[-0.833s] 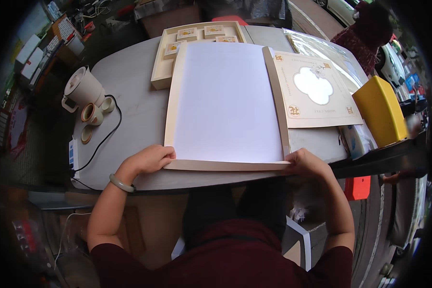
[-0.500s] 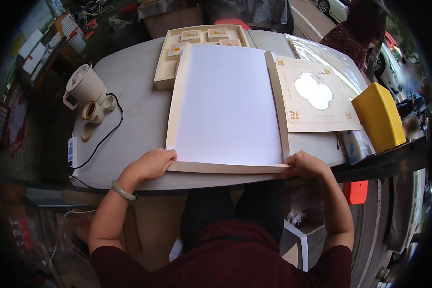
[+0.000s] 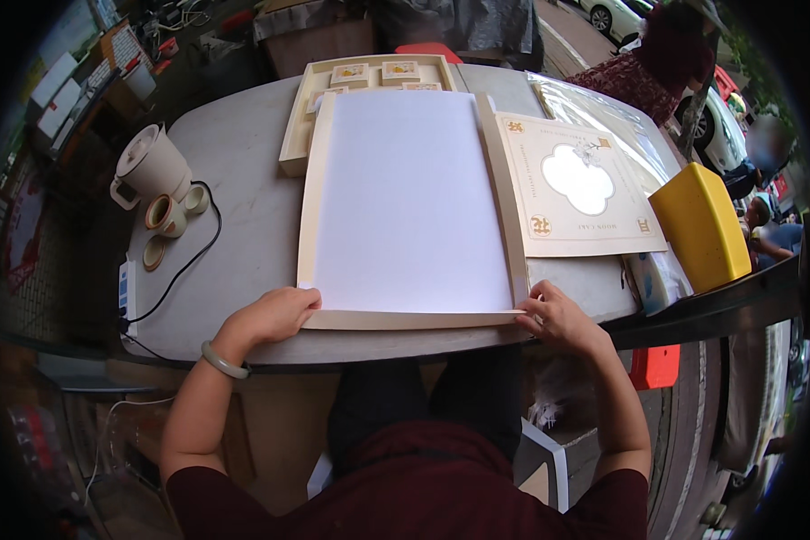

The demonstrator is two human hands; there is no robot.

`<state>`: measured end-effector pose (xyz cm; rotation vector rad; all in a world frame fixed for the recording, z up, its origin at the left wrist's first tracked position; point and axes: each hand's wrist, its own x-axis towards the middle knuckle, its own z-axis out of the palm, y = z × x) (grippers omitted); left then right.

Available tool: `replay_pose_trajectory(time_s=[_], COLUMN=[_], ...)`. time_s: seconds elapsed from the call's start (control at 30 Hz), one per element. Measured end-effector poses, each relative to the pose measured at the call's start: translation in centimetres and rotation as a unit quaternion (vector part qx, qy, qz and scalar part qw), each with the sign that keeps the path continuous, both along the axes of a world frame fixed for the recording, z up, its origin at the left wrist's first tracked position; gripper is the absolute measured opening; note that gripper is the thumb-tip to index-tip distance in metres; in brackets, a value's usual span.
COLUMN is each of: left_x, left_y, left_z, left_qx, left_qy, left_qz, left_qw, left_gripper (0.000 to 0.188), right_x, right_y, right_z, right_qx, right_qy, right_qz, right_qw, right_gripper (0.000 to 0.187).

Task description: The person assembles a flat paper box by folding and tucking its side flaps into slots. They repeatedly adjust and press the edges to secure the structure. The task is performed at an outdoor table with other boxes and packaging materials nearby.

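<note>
In front of me lies a shallow cardboard box piece (image 3: 400,207), white inside, with cream flaps standing up along the left, right and near sides. My left hand (image 3: 270,317) pinches its near left corner, thumb against the fold. At the near right corner, my right hand (image 3: 560,317) is closed on the meeting flaps with thumb and fingers. Its far edge overlaps a cream tray (image 3: 292,153) that holds several small printed boxes (image 3: 351,74). To the right lies a cream printed box cover (image 3: 594,236) with a flower-shaped window, partly under the right flap.
A cream electric kettle (image 3: 153,162), a brown-rimmed pot (image 3: 164,214) and small cups stand at the left, beside a black cord (image 3: 209,243) and white power strip (image 3: 127,288). A yellow container (image 3: 702,229) stands at the right edge, near clear plastic sheets (image 3: 594,108). Another person (image 3: 661,63) is beyond.
The view has shifted slightly, so the table sits a little lower and further left. My right fingers have changed their hold at the corner; my left hand keeps its pinch.
</note>
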<state>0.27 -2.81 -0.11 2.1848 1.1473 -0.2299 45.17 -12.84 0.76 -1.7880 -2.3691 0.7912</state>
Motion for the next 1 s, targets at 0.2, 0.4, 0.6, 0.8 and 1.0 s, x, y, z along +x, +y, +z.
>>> replay_pose_trajectory(time_s=[0.2, 0.4, 0.6, 0.8, 1.0], left_x=[-0.2, 0.0, -0.5, -1.2, -1.1], left_y=[0.2, 0.2, 0.0, -0.2, 0.5], left_z=[-0.2, -0.2, 0.0, -0.1, -0.5], left_qx=[0.004, 0.008, 0.010, -0.003, -0.012], left_qy=[-0.006, -0.003, 0.020, 0.000, 0.025], left_qz=[-0.006, 0.000, 0.025, -0.001, -0.010], left_qw=[1.000, 1.000, 0.999, 1.000, 1.000], left_gripper=[0.013, 0.013, 0.015, 0.015, 0.018], right_x=[0.6, -1.5, -2.4, -4.1, -4.9], right_y=[1.1, 3.1, 2.2, 1.3, 1.9], right_z=[-0.6, 1.2, 0.7, -0.7, -1.8], right_qx=[0.093, 0.211, 0.180, 0.070, -0.054], right_qy=[-0.104, -0.256, -0.280, -0.260, -0.252], right_qz=[0.106, 0.271, 0.339, 0.363, 0.422], right_qw=[0.985, 0.904, 0.880, 0.892, 0.869], right_gripper=[0.018, 0.008, 0.006, 0.011, 0.015])
